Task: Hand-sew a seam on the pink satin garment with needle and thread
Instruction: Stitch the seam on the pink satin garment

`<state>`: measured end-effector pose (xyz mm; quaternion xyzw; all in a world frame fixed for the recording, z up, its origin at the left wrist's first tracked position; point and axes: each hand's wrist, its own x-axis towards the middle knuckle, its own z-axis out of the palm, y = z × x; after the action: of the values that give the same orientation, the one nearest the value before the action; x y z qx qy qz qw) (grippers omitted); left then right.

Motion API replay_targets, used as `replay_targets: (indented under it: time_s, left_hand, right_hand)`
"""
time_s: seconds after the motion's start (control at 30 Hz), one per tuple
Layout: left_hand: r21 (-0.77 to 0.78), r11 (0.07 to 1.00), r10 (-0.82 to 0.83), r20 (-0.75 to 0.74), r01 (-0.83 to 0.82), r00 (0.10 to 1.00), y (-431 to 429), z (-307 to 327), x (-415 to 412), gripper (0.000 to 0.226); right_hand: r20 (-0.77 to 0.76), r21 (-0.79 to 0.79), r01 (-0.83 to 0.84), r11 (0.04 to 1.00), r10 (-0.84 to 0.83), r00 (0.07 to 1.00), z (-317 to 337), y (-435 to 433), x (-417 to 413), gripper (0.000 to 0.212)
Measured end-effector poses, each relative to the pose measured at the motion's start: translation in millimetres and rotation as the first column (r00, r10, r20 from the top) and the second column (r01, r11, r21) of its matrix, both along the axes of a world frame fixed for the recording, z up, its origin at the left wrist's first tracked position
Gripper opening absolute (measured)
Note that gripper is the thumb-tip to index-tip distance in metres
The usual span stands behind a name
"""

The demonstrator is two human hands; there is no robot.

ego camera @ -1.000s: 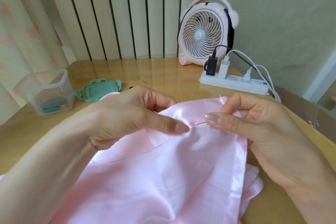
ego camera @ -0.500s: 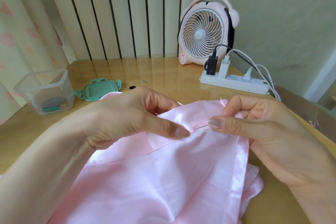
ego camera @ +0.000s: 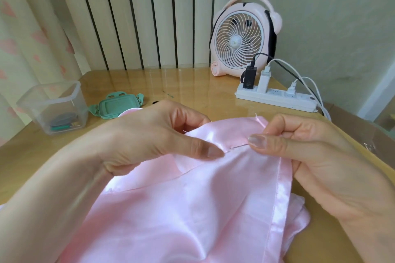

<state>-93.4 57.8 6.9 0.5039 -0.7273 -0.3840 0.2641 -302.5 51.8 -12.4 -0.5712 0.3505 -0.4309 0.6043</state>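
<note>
The pink satin garment [ego camera: 192, 203] lies bunched over the near part of the wooden table [ego camera: 192, 89]. My left hand [ego camera: 154, 134] pinches a fold of the satin between thumb and fingers. My right hand [ego camera: 303, 147] pinches the fabric edge and the end of a thin silver needle [ego camera: 237, 147]. The needle lies along the fold between my two thumbs, its left part buried in the cloth. No thread can be made out.
A clear plastic box [ego camera: 53, 107] with sewing bits stands at the left, its green lid [ego camera: 117, 104] beside it. A pink desk fan [ego camera: 243, 36] and a white power strip [ego camera: 275, 98] with plugs and cables sit at the back right. A radiator and curtain lie behind.
My right thumb has slid a little to the right, so more of the needle shows between the thumbs. My left hand keeps its pinch on the fold.
</note>
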Motion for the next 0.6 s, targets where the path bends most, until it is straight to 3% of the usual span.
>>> replay_targets:
  time_s: [0.13,0.47,0.6]
  left_hand:
    - [0.003,1.0,-0.013,0.0,0.013,1.0,-0.8,-1.2,-0.2,0.042]
    - [0.006,0.998,-0.059,-0.02,0.059,0.998,-0.6,-1.4,1.8,0.029]
    - [0.004,0.999,-0.053,-0.039,0.054,0.998,-0.3,-1.6,1.6,0.03]
  right_hand:
    - [-0.008,-0.007,0.018,1.0,-0.018,1.0,1.5,0.5,0.2,0.015]
    - [0.019,-0.036,-0.049,0.998,0.05,0.999,0.3,-4.1,-1.1,0.015]
    - [0.035,-0.031,-0.085,0.996,0.086,0.996,-3.9,-6.4,-2.5,0.029]
